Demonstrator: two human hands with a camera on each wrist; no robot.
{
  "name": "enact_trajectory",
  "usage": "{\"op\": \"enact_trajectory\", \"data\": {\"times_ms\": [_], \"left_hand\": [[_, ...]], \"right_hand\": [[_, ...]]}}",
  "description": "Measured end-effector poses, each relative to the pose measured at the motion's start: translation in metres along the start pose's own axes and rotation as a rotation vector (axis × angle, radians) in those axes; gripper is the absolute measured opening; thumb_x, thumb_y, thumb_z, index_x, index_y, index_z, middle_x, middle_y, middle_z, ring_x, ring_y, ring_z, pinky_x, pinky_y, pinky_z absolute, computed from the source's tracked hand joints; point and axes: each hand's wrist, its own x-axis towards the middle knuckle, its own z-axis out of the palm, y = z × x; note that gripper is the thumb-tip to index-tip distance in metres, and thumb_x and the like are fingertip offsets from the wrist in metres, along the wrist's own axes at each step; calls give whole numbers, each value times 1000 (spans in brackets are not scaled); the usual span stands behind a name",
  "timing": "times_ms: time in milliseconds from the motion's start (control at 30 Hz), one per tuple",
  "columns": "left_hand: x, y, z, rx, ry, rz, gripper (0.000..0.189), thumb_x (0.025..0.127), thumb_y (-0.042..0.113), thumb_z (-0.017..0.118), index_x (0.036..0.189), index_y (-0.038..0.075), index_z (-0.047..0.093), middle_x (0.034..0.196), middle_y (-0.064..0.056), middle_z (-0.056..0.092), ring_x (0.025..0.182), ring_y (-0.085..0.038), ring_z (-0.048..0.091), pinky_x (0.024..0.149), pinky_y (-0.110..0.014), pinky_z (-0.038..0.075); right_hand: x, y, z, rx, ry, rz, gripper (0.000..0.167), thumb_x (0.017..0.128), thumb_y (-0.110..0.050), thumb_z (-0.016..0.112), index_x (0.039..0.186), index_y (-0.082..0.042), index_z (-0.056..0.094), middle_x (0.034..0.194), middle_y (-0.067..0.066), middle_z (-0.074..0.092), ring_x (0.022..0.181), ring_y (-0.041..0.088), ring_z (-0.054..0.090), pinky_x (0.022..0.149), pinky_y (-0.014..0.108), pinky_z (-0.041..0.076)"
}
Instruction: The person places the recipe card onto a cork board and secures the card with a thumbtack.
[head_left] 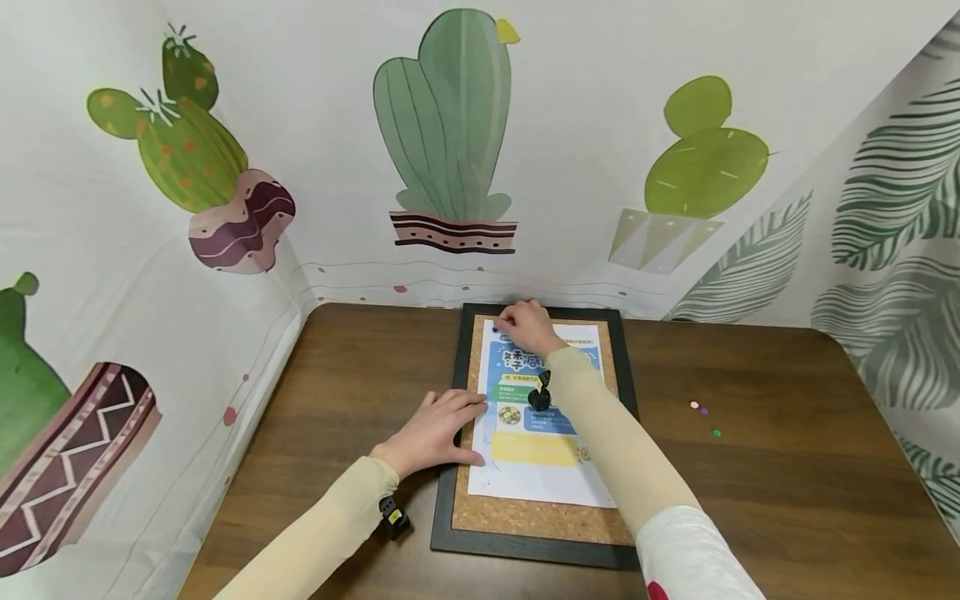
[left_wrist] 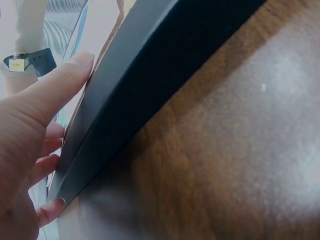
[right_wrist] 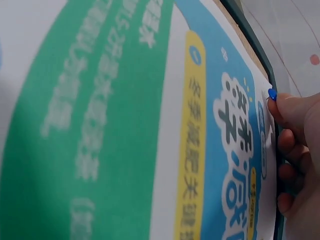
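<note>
A printed poster (head_left: 551, 454) in blue, green and yellow lies on a cork board (head_left: 517, 514) with a black frame (head_left: 525, 547). At the poster's top left corner, my right hand (head_left: 528, 327) pinches a blue pushpin (right_wrist: 272, 93) between thumb and index finger. The other fingers of that hand are curled in near the frame's top edge. My left hand (head_left: 435, 429) rests over the left side of the frame, fingers spread. Its thumb and fingertips touch the poster's left edge, and the little finger lies at the frame's outer side in the left wrist view.
To the right of the board, a white pushpin (head_left: 694, 405), a purple pushpin (head_left: 703, 411) and a green pushpin (head_left: 717, 432) lie on the brown wooden table (head_left: 787, 500). A white curtain (head_left: 577, 167) printed with cacti and leaves hangs behind the table's far edge.
</note>
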Motion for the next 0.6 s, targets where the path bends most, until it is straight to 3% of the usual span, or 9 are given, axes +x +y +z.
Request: {"op": "enact_trajectory", "data": {"times_ms": [233, 600], "left_hand": [[1, 0, 1, 5, 0, 3, 86, 85, 59, 80, 150, 8, 57, 157, -6, 51, 142, -25, 45, 99, -47, 37], [1, -4, 5, 25, 33, 33, 84, 84, 60, 80, 148, 9, 59, 154, -5, 53, 140, -24, 47, 98, -46, 38]], "right_hand": [[0, -6, 1, -13, -2, 60, 29, 106, -28, 61, 89, -11, 76, 89, 7, 63, 98, 31, 50, 97, 49, 36], [-2, -9, -2, -3, -19, 72, 33, 107, -27, 59, 82, -11, 73, 91, 8, 64, 99, 31, 50, 97, 48, 36]]}}
